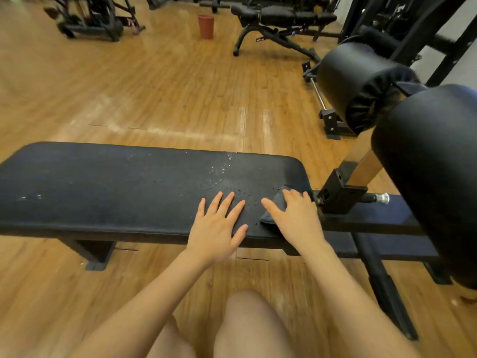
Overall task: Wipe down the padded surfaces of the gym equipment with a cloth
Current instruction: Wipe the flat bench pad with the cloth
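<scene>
A long black padded bench lies across the view, with small droplets or specks on its right half. My left hand rests flat on the pad, fingers spread. Just to its right, my right hand presses flat on a dark folded cloth at the bench's right end. Most of the cloth is hidden under the palm. Two black padded rollers stand on a frame to the right of the bench.
The floor is wooden planks. A reddish bin stands at the back. Another black bench and dark machines line the far side. The bench's metal frame and legs extend right. My knees are at the bottom.
</scene>
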`<state>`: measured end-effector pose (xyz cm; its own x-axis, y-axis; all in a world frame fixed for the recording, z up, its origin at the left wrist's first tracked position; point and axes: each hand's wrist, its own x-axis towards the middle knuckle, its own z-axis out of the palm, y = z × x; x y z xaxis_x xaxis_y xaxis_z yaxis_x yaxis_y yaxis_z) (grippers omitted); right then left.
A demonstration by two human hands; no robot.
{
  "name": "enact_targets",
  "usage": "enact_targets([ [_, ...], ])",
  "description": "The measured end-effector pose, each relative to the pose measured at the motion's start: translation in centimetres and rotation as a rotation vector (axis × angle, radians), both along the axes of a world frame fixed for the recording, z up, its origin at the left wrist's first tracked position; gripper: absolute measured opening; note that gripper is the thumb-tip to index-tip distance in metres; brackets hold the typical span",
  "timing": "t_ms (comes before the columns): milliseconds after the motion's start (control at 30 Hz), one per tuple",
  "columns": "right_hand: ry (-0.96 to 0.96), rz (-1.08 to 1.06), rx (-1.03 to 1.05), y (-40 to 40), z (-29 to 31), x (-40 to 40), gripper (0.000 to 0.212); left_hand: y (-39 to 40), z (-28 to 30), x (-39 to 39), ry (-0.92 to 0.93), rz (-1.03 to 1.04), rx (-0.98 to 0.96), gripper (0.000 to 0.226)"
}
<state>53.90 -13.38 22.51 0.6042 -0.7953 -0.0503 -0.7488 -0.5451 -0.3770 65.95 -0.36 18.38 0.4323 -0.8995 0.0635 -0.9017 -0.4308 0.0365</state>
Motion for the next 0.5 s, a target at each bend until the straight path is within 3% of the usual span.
enact_targets([
  [100, 0.082, -0.020, -0.078, 0.9, -0.4, 0.9, 0.062, 0.3, 0.6, -0.3, 0.055, 0.006, 0.057, 0.082],
  [233, -0.057, 0.227, 0.025, -0.4, -0.2, -1.9, 0.054, 0.5, 1.2, -0.5, 0.079, 0.000, 0.096, 0.061],
  [333, -0.061, 0.342, 0.098, -1.7, 0.2, -4.2, 0.054, 0.9, 1.3, -0.7, 0.078, -0.018, 0.103, 0.058],
  [433, -0.002, 0.229, 0.045, -1.0, 0.4, -2.7, 0.053, 1.2, 1.6, -0.8, 0.098, -0.037, 0.109, 0.059],
  [500, 0.021, 0.128, -0.005, -0.1, 0.1, -1.2, 0.070, 1.2, 2.1, -0.7, 0.111, -0.045, 0.105, 0.058],
])
